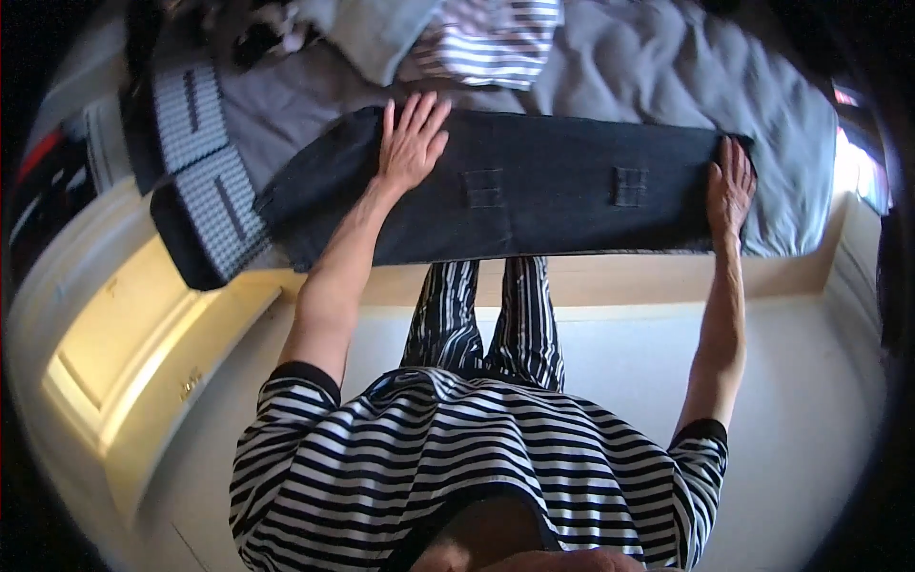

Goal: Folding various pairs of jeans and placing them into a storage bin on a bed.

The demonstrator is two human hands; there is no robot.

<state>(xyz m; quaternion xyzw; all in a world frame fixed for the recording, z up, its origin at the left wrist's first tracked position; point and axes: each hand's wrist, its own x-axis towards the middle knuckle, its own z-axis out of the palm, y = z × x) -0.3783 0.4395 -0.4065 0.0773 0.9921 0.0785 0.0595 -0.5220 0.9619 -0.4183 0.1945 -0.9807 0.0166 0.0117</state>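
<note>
Both my hands pressed flat on one folded pair of dark jeans on the bed.

My left hand (pixel 412 143) lies with fingers (pixel 419 112) spread wide on the dark jeans (pixel 534 191); my right hand (pixel 729 186) rests fingers loosely extended at their far end. Two belt loops (pixel 484 188) show between my hands. Beyond my left fingertips lies one striped garment (pixel 491 43) on the grey bed (pixel 667 67).
</note>
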